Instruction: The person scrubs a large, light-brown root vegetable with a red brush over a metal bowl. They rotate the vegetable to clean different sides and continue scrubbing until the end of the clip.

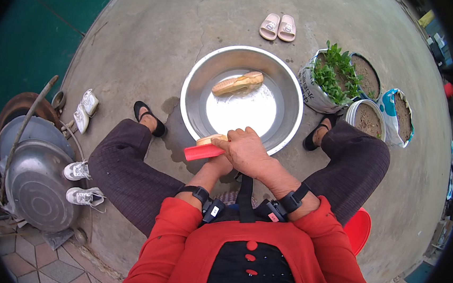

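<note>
A red plastic tool (203, 151), perhaps a brush, lies in my right hand (248, 149), whose fingers are closed around it near the basin's front rim. Just behind the tool, a tan-soled shoe (209, 139) shows in part. My left hand (219, 164) is below, its fingers mostly hidden; it appears to hold that shoe from underneath. In front of me stands a large round metal basin (191, 76) with shallow water. Another shoe (238, 83), with a tan sole, rests in the water towards the basin's far side.
Pink slippers (277, 27) stand beyond the basin. At right are a planted sack (314, 84), a white bucket of soil (382, 123) and a red basin (359, 231). White shoes (78, 170) and an upturned metal basin (40, 188) are at left. The concrete has wet patches.
</note>
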Action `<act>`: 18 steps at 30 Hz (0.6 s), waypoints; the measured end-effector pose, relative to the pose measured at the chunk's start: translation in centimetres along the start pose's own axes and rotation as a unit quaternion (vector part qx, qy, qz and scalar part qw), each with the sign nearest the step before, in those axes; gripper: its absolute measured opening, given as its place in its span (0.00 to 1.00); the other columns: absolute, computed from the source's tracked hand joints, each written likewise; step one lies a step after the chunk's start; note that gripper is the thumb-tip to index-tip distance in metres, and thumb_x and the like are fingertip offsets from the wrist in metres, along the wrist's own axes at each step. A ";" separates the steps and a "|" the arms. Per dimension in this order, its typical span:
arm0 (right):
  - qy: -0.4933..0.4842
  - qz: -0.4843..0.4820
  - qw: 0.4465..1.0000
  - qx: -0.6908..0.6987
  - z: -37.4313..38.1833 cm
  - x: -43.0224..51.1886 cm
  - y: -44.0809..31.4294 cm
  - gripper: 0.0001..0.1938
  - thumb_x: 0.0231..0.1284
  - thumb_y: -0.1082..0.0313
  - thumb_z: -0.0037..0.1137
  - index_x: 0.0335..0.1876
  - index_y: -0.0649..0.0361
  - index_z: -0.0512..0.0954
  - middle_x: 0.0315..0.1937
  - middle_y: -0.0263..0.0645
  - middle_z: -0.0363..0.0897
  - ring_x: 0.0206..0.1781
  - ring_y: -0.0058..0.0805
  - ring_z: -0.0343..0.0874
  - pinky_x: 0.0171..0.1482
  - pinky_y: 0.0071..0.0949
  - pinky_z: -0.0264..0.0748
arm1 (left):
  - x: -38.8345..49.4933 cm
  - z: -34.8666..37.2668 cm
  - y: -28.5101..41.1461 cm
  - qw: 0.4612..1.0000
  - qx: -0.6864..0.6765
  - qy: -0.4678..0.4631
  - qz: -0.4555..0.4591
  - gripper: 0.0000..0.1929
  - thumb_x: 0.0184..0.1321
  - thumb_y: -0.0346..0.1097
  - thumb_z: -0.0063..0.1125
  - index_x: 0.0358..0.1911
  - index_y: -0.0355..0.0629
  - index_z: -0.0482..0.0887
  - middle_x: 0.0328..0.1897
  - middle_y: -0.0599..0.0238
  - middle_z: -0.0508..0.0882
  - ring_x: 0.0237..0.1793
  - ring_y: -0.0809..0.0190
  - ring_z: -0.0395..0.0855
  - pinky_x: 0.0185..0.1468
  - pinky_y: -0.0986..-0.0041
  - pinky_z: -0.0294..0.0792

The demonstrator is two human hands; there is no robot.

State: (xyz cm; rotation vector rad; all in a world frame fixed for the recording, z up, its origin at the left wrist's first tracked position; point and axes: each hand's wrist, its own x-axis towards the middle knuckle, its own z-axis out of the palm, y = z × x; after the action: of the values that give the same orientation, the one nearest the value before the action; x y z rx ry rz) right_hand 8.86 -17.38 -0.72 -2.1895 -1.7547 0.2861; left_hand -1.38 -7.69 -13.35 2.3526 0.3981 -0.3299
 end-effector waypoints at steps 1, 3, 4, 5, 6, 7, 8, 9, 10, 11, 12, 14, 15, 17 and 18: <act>-0.011 0.008 1.000 0.003 -0.2 -0.2 0.6 0.17 0.61 0.63 0.55 0.55 0.42 0.83 0.35 0.37 0.80 0.42 0.36 0.80 0.47 0.37 0.68 | 0.3 0.5 -0.5 1.000 0.019 0.013 -0.007 0.18 0.61 0.38 0.57 0.53 0.42 0.82 0.58 0.49 0.82 0.62 0.48 0.77 0.63 0.57 0.68; -0.025 0.031 0.999 0.025 -0.3 -0.6 1.7 0.17 0.62 0.62 0.54 0.57 0.41 0.82 0.35 0.38 0.80 0.42 0.37 0.80 0.48 0.38 0.68 | 0.9 1.2 -1.8 0.997 0.059 -0.021 -0.041 0.18 0.60 0.34 0.56 0.54 0.42 0.81 0.61 0.50 0.80 0.63 0.47 0.76 0.64 0.57 0.67; -0.028 0.045 0.998 0.046 -0.4 -0.8 2.2 0.18 0.63 0.62 0.54 0.58 0.40 0.82 0.35 0.38 0.79 0.43 0.38 0.80 0.48 0.39 0.68 | 0.7 2.2 -2.0 0.992 0.101 0.015 -0.067 0.20 0.59 0.28 0.52 0.56 0.43 0.80 0.61 0.50 0.80 0.64 0.46 0.75 0.65 0.57 0.68; -0.030 0.060 0.996 0.065 -0.4 -1.1 2.8 0.18 0.63 0.61 0.54 0.59 0.40 0.82 0.35 0.38 0.79 0.43 0.39 0.80 0.48 0.39 0.68 | 0.8 2.6 -2.4 0.991 0.119 0.004 -0.060 0.21 0.59 0.27 0.51 0.58 0.43 0.79 0.61 0.50 0.80 0.64 0.45 0.75 0.65 0.57 0.68; -0.044 0.066 0.993 0.086 -0.2 -1.1 3.4 0.19 0.64 0.60 0.55 0.60 0.38 0.81 0.35 0.38 0.79 0.45 0.39 0.79 0.48 0.40 0.67 | 1.1 2.8 -2.9 0.989 0.136 -0.008 -0.054 0.22 0.59 0.26 0.50 0.59 0.44 0.78 0.61 0.49 0.79 0.64 0.45 0.75 0.65 0.56 0.68; -0.046 0.071 0.992 0.099 0.0 -1.3 4.0 0.19 0.64 0.59 0.56 0.61 0.38 0.81 0.36 0.38 0.79 0.46 0.39 0.79 0.48 0.41 0.67 | 1.3 3.0 -3.2 0.987 0.146 -0.030 -0.060 0.24 0.58 0.25 0.49 0.61 0.44 0.77 0.61 0.48 0.79 0.64 0.44 0.75 0.66 0.56 0.68; -0.056 0.083 0.988 0.116 0.3 -1.5 4.6 0.20 0.64 0.59 0.57 0.62 0.37 0.81 0.36 0.38 0.80 0.46 0.39 0.79 0.49 0.41 0.67 | 1.3 3.2 -3.3 0.989 0.130 -0.036 -0.062 0.25 0.58 0.25 0.49 0.62 0.46 0.76 0.61 0.48 0.79 0.64 0.44 0.75 0.66 0.56 0.68; -0.062 0.090 0.984 0.138 0.6 -1.7 5.3 0.21 0.63 0.59 0.58 0.63 0.37 0.80 0.37 0.38 0.80 0.47 0.39 0.79 0.50 0.41 0.67 | 1.4 3.2 -3.4 0.990 0.108 -0.052 -0.076 0.27 0.58 0.25 0.48 0.64 0.47 0.75 0.61 0.47 0.79 0.64 0.44 0.75 0.66 0.55 0.68; -0.081 0.113 0.978 0.152 1.0 -1.9 6.2 0.21 0.63 0.58 0.59 0.64 0.37 0.80 0.38 0.40 0.81 0.48 0.39 0.80 0.51 0.41 0.68 | 1.4 3.2 -3.5 0.991 0.079 -0.060 -0.087 0.28 0.57 0.24 0.48 0.65 0.48 0.73 0.61 0.47 0.78 0.64 0.43 0.75 0.67 0.55 0.68; -0.096 0.133 0.972 0.170 1.3 -2.1 7.1 0.22 0.63 0.58 0.59 0.65 0.37 0.79 0.40 0.41 0.82 0.49 0.40 0.80 0.53 0.42 0.70 | 1.4 3.2 -3.6 0.991 0.085 -0.062 -0.077 0.29 0.57 0.24 0.48 0.66 0.48 0.72 0.61 0.46 0.78 0.64 0.42 0.75 0.67 0.55 0.68; -0.100 0.142 0.966 0.194 1.8 -2.3 7.8 0.23 0.63 0.58 0.60 0.66 0.37 0.78 0.42 0.42 0.83 0.49 0.41 0.81 0.54 0.42 0.71 | 1.3 3.2 -3.7 0.993 0.085 -0.055 -0.063 0.30 0.57 0.24 0.48 0.67 0.49 0.72 0.62 0.46 0.78 0.64 0.42 0.75 0.66 0.54 0.68; -0.126 0.176 0.945 0.245 3.1 -2.6 8.7 0.24 0.63 0.59 0.60 0.67 0.37 0.77 0.46 0.45 0.83 0.51 0.43 0.81 0.57 0.40 0.73 | 1.5 3.4 -4.0 0.994 0.088 -0.049 -0.048 0.31 0.56 0.24 0.47 0.68 0.49 0.70 0.62 0.45 0.77 0.63 0.40 0.75 0.66 0.54 0.69; -0.140 0.197 0.931 0.273 3.6 -2.7 8.9 0.25 0.63 0.59 0.60 0.67 0.37 0.77 0.47 0.46 0.83 0.52 0.44 0.82 0.59 0.39 0.74 | 1.5 3.5 -4.1 0.994 0.090 -0.049 -0.047 0.31 0.56 0.24 0.47 0.68 0.49 0.70 0.61 0.44 0.77 0.63 0.40 0.75 0.65 0.54 0.69; -0.140 0.196 0.920 0.310 4.2 -2.6 9.2 0.25 0.63 0.60 0.60 0.67 0.38 0.77 0.49 0.47 0.83 0.53 0.45 0.82 0.60 0.37 0.75 | 1.5 3.7 -4.4 0.993 0.090 -0.050 -0.049 0.32 0.56 0.23 0.47 0.68 0.49 0.69 0.61 0.44 0.77 0.62 0.39 0.76 0.64 0.53 0.69; -0.156 0.220 0.907 0.325 4.2 -2.5 9.2 0.24 0.64 0.60 0.60 0.67 0.38 0.77 0.50 0.48 0.83 0.54 0.45 0.83 0.60 0.36 0.75 | 1.5 3.7 -4.5 0.993 0.088 -0.052 -0.052 0.32 0.55 0.23 0.47 0.68 0.49 0.69 0.61 0.43 0.77 0.62 0.39 0.76 0.64 0.53 0.70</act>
State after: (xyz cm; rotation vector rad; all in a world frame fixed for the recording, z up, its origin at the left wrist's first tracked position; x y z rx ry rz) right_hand 15.14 -21.13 -8.09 -2.0482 -1.0222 1.1949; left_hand -2.09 -6.83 -19.23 2.4770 0.4576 -0.5557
